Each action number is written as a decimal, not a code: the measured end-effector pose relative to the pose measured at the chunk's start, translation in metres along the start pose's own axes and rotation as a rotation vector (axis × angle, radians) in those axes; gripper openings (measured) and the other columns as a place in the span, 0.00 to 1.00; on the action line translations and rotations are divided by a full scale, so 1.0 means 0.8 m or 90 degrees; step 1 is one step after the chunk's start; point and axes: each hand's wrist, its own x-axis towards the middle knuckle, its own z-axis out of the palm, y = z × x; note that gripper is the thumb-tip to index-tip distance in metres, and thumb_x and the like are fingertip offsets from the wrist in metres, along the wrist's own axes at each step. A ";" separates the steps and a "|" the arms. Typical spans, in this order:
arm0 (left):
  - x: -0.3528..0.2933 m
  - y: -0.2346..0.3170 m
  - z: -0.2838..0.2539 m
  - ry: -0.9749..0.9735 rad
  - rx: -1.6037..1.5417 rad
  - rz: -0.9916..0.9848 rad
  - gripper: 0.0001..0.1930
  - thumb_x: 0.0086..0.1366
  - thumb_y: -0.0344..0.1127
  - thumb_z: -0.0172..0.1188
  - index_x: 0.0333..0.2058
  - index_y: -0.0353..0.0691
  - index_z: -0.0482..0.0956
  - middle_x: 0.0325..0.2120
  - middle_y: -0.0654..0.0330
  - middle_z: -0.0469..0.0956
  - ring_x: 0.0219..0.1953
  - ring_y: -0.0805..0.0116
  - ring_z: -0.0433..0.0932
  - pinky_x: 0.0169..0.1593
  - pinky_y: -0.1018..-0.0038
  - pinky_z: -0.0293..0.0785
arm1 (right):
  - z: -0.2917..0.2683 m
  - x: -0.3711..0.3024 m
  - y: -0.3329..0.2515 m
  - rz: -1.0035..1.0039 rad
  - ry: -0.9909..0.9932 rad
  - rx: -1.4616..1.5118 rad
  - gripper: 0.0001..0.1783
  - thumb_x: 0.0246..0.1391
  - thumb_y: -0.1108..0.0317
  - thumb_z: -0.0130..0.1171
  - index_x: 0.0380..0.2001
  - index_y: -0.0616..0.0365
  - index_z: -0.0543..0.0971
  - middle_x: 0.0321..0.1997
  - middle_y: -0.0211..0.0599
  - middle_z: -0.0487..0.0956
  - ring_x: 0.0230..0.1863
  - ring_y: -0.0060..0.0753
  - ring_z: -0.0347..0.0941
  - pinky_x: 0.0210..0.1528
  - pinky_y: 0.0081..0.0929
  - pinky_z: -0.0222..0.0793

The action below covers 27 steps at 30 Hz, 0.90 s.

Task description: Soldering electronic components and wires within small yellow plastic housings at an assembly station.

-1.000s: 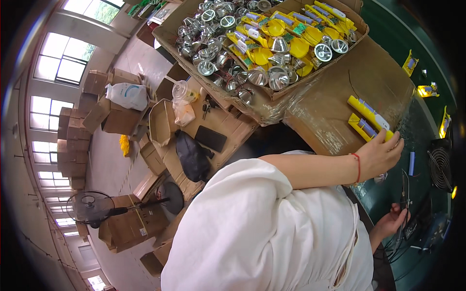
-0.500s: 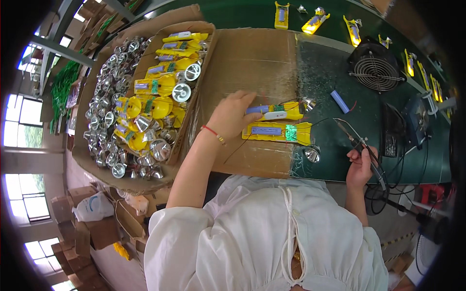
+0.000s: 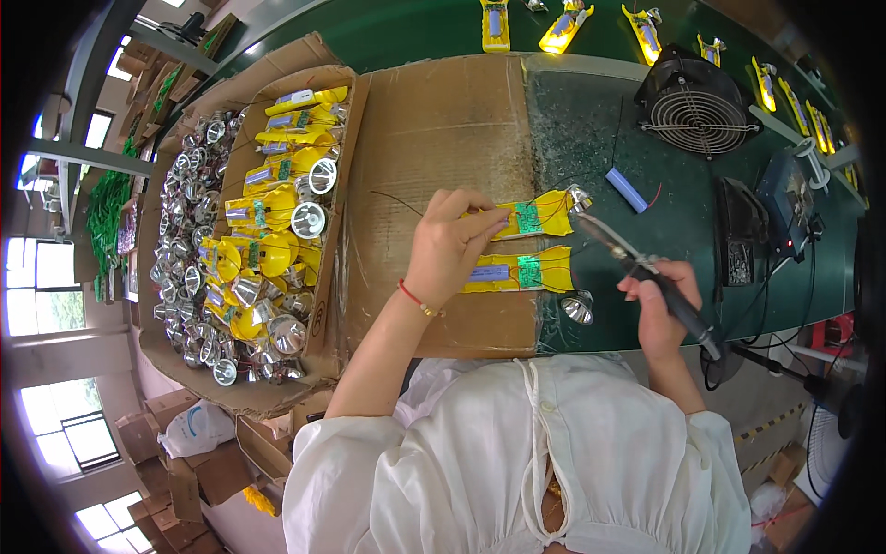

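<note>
My left hand (image 3: 452,238) is closed in a pinch over the left end of the upper yellow flashlight housing (image 3: 554,214); what its fingertips grip is hidden. A thin dark wire (image 3: 399,200) runs out leftward beside this hand. On the housing lies a green circuit board (image 3: 528,219), with a silver reflector (image 3: 579,197) at its right end. Just below is a second yellow housing (image 3: 556,269) holding a blue battery cell (image 3: 489,273); its reflector (image 3: 578,307) rests to the right. My right hand (image 3: 666,309) grips a soldering iron (image 3: 681,307), tip pointing up-left near the upper reflector.
At left, a cardboard box (image 3: 338,198) holds yellow flashlight assemblies beside many loose reflectors (image 3: 180,254). A loose blue cell (image 3: 627,190), a black fan (image 3: 699,111) and a soldering station (image 3: 789,203) are on the right. Several yellow housings (image 3: 496,26) line the far side.
My right hand has brought the soldering iron leftward, close to the upper housing. My left fingers have drawn into a pinch, and the white part on that housing no longer shows. The view has shifted slightly.
</note>
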 end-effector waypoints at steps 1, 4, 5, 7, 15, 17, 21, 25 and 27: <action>0.000 0.002 0.004 0.005 -0.057 -0.021 0.06 0.48 0.28 0.60 0.28 0.42 0.81 0.28 0.63 0.73 0.32 0.65 0.70 0.35 0.72 0.67 | 0.006 0.001 0.002 -0.006 -0.035 -0.015 0.09 0.48 0.75 0.51 0.33 0.66 0.65 0.27 0.41 0.70 0.26 0.28 0.72 0.29 0.20 0.68; 0.007 0.010 0.013 -0.012 -0.101 -0.009 0.07 0.49 0.27 0.61 0.30 0.39 0.80 0.26 0.62 0.75 0.30 0.67 0.71 0.34 0.75 0.68 | 0.014 0.007 0.000 -0.022 -0.089 -0.059 0.09 0.48 0.75 0.53 0.32 0.67 0.66 0.28 0.41 0.71 0.26 0.27 0.73 0.29 0.19 0.70; 0.007 0.010 0.016 -0.015 -0.102 -0.010 0.07 0.49 0.27 0.61 0.30 0.39 0.80 0.26 0.62 0.75 0.30 0.67 0.71 0.34 0.75 0.68 | 0.015 0.008 0.003 -0.018 -0.100 -0.095 0.09 0.48 0.75 0.53 0.32 0.67 0.67 0.28 0.41 0.72 0.26 0.27 0.73 0.29 0.19 0.70; 0.008 0.012 0.019 -0.020 -0.173 -0.101 0.07 0.49 0.26 0.61 0.29 0.39 0.80 0.24 0.61 0.75 0.29 0.66 0.71 0.34 0.75 0.68 | 0.018 0.009 0.005 -0.015 -0.102 -0.130 0.08 0.49 0.75 0.53 0.31 0.68 0.67 0.26 0.41 0.73 0.25 0.26 0.74 0.28 0.20 0.71; 0.007 0.014 0.024 0.021 -0.111 -0.107 0.04 0.45 0.25 0.61 0.23 0.39 0.79 0.24 0.60 0.74 0.30 0.62 0.70 0.33 0.72 0.68 | 0.027 0.013 0.013 0.024 -0.059 -0.095 0.07 0.49 0.74 0.53 0.28 0.66 0.67 0.21 0.40 0.73 0.22 0.26 0.73 0.26 0.20 0.71; 0.007 0.016 0.027 0.027 -0.089 -0.113 0.03 0.44 0.25 0.61 0.21 0.39 0.79 0.24 0.60 0.73 0.30 0.61 0.70 0.33 0.71 0.68 | 0.030 0.013 0.014 0.031 -0.049 -0.076 0.07 0.49 0.74 0.53 0.28 0.66 0.67 0.20 0.39 0.73 0.21 0.26 0.72 0.26 0.20 0.71; 0.010 0.014 0.032 0.021 -0.086 -0.172 0.03 0.40 0.24 0.61 0.17 0.37 0.77 0.24 0.59 0.71 0.30 0.60 0.69 0.32 0.70 0.68 | 0.035 0.014 0.016 0.035 -0.051 -0.064 0.08 0.49 0.74 0.54 0.29 0.65 0.67 0.20 0.39 0.73 0.20 0.25 0.72 0.25 0.21 0.70; 0.014 0.016 0.031 0.013 -0.054 -0.157 0.03 0.39 0.24 0.60 0.16 0.37 0.76 0.23 0.59 0.71 0.29 0.60 0.69 0.32 0.69 0.67 | 0.037 0.014 0.019 0.045 -0.047 -0.041 0.07 0.49 0.74 0.54 0.28 0.65 0.67 0.19 0.38 0.73 0.20 0.25 0.72 0.24 0.20 0.70; 0.015 0.015 0.033 0.011 -0.057 -0.162 0.03 0.38 0.24 0.60 0.15 0.37 0.75 0.22 0.59 0.71 0.29 0.59 0.69 0.32 0.69 0.67 | 0.037 0.014 0.019 0.057 -0.044 -0.050 0.07 0.49 0.75 0.53 0.28 0.65 0.67 0.19 0.38 0.72 0.20 0.25 0.72 0.24 0.20 0.70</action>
